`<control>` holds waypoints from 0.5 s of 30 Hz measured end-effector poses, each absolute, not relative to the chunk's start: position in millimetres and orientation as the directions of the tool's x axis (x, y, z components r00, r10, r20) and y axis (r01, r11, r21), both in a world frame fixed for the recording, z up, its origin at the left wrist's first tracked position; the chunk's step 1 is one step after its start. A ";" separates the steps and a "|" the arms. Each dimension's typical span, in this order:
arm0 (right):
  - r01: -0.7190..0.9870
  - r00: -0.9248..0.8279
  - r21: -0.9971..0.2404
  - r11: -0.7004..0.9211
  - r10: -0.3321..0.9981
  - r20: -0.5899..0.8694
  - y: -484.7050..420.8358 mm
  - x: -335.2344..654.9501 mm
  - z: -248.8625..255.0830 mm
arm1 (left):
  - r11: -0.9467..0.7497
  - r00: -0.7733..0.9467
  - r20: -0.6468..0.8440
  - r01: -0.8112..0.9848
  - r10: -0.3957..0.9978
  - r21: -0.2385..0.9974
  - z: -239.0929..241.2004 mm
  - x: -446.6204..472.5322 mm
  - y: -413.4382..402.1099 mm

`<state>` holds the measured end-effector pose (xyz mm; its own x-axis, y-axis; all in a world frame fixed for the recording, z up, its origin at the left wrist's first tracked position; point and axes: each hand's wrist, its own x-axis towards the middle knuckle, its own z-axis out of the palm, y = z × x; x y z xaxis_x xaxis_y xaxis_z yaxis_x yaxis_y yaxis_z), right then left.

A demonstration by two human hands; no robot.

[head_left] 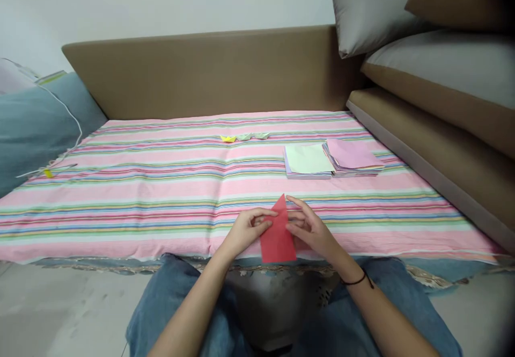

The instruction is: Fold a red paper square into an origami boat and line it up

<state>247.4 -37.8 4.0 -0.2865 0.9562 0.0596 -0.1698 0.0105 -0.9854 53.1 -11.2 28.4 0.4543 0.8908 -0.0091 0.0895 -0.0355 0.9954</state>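
Note:
A sheet of red paper (277,241), folded to a point at its top, is held up near the front edge of the striped cloth. My left hand (250,228) pinches its left side, with fingers over the front of the paper. On the right side, my right hand (311,228) grips the paper's edge between thumb and fingers, its index finger stretched toward the pointed tip. Part of the fingers behind the paper is hidden. Farther back lie a small folded yellow paper boat (228,139) and two pale green folded pieces (261,136) in a row.
Two stacks of square paper, one topped pale green (309,159) and one pink (354,154), lie behind my right hand. Cushions (434,88) pile up at the right. A white cable (76,123) runs along the left, by a blue cushion (44,121). A brown backrest (209,75) stands behind.

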 end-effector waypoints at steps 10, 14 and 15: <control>-0.010 -0.126 -0.987 0.161 0.979 0.161 -38.2 245.4 -4.0 | 0.001 0.346 -0.017 0.047 0.938 0.999 14.1 58.2 -10.0; 0.117 -0.122 -0.966 0.229 0.969 0.214 -40.4 243.5 -2.7 | 0.004 0.342 -0.023 0.056 0.939 0.998 15.1 55.5 -9.1; 0.138 -0.101 -0.959 0.248 0.967 0.236 -40.3 243.3 -3.3 | -0.014 0.375 -0.021 0.090 0.927 0.996 16.0 55.0 -10.3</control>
